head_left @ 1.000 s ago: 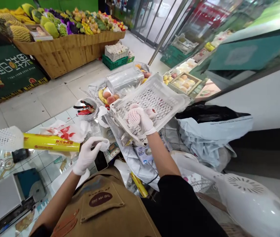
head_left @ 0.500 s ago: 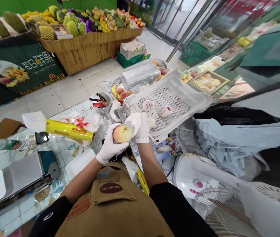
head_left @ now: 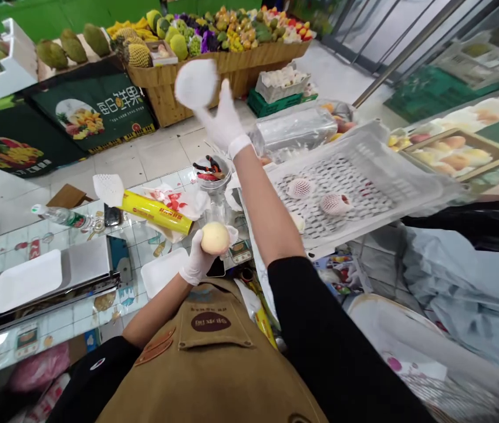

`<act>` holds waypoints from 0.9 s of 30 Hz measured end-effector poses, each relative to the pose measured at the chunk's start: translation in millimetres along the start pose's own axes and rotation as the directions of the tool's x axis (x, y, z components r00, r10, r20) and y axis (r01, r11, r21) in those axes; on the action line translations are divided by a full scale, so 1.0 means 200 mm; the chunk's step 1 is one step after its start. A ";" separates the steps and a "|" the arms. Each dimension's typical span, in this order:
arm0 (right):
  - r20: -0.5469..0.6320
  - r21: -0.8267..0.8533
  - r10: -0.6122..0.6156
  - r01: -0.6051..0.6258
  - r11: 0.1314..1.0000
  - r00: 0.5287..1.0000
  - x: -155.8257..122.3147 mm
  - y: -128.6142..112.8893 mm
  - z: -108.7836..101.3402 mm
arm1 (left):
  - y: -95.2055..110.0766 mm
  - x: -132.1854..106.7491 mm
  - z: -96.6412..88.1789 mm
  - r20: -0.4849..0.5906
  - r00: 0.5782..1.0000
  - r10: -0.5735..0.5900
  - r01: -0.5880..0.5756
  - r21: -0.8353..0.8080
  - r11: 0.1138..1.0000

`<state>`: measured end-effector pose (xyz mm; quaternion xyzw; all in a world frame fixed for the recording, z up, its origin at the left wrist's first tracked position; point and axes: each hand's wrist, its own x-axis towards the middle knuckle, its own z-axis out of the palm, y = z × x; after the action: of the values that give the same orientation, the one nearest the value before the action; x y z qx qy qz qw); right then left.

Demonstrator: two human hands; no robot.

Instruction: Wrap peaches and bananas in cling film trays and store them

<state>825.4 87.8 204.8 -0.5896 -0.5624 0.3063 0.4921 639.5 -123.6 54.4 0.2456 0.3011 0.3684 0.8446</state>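
Cupping round peach (head_left: 215, 238) in gloved left hand (head_left: 196, 258) — curled snug; raised right hand (head_left: 225, 120) pinching white foam sleeve (head_left: 195, 84)

The right hand (head_left: 225, 120) has open air all around it, above the floor tiles. Going down from there, the glass jar (head_left: 213, 197) and the wrapped pack (head_left: 291, 129) stand to either side. The right forearm (head_left: 267, 211) lies between the left hand (head_left: 196, 258) and the white crate (head_left: 364, 230), blocking a straight reach. The yellow wrap roll (head_left: 155, 212) sits beyond the left hand.
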 end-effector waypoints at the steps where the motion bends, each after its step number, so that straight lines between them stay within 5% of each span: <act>1: -0.003 -0.068 0.006 -0.006 0.998 1.000 0.04 0.02 0.02 | 0.00 -0.02 -0.03 -0.031 1.000 0.004 -0.004 0.003 1.000; 3: -0.017 -0.217 0.005 -0.009 0.976 1.000 0.05 0.13 0.00 | 0.01 -0.06 -0.12 -0.062 0.998 0.012 -0.012 0.011 1.000; 6: -0.037 -0.415 0.090 -0.097 0.904 0.995 -0.06 0.44 -0.19 | 0.05 -0.11 -0.23 -0.034 0.999 0.011 -0.010 0.038 0.999; 8: -0.004 -0.556 0.246 -0.207 0.805 0.969 -0.21 0.66 -0.40 | 0.06 -0.13 -0.28 -0.021 1.000 -0.008 0.009 0.034 0.999; 11: -0.149 -0.675 0.366 -0.365 0.641 0.918 -0.51 0.90 -0.72 | 0.06 -0.11 -0.30 -0.066 0.994 -0.092 0.092 -0.003 0.996; 14: -0.279 -0.695 0.455 -0.505 0.512 0.846 -0.81 1.00 -0.92 | 0.03 -0.04 -0.28 -0.141 0.987 -0.076 0.113 0.279 0.953; 16: -0.281 -0.681 0.559 -0.572 0.456 0.780 -0.96 1.03 -0.97 | -0.01 0.04 -0.25 -0.097 0.994 0.050 0.026 0.655 0.755; 18: -0.191 -0.668 0.666 -0.593 0.450 0.721 -1.06 1.07 -0.94 | -0.07 0.13 -0.22 0.031 0.997 0.069 -0.057 0.904 0.423; 20: -0.094 -0.644 0.716 -0.591 0.486 0.692 -1.10 1.12 -0.89 | -0.15 0.21 -0.20 0.094 0.993 -0.079 -0.081 0.985 0.154; 22: -0.066 -0.610 0.723 -0.601 0.516 0.688 -1.12 1.16 -0.84 | -0.23 0.26 -0.18 0.073 0.971 -0.227 -0.074 0.997 0.004; 24: -0.065 -0.570 0.718 -0.616 0.544 0.694 -1.12 1.19 -0.81 | -0.27 0.29 -0.17 0.030 0.967 -0.253 -0.037 0.999 -0.021; 27: -0.088 -0.496 0.662 -0.609 0.619 0.744 -1.13 1.17 -0.83 | -0.18 0.28 -0.15 0.055 0.997 -0.063 -0.038 0.970 0.238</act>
<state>1020.9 -142.0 0.0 -0.8385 -0.4004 0.3361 0.1537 665.8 -96.4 -7.4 0.7268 0.4314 0.0872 0.5273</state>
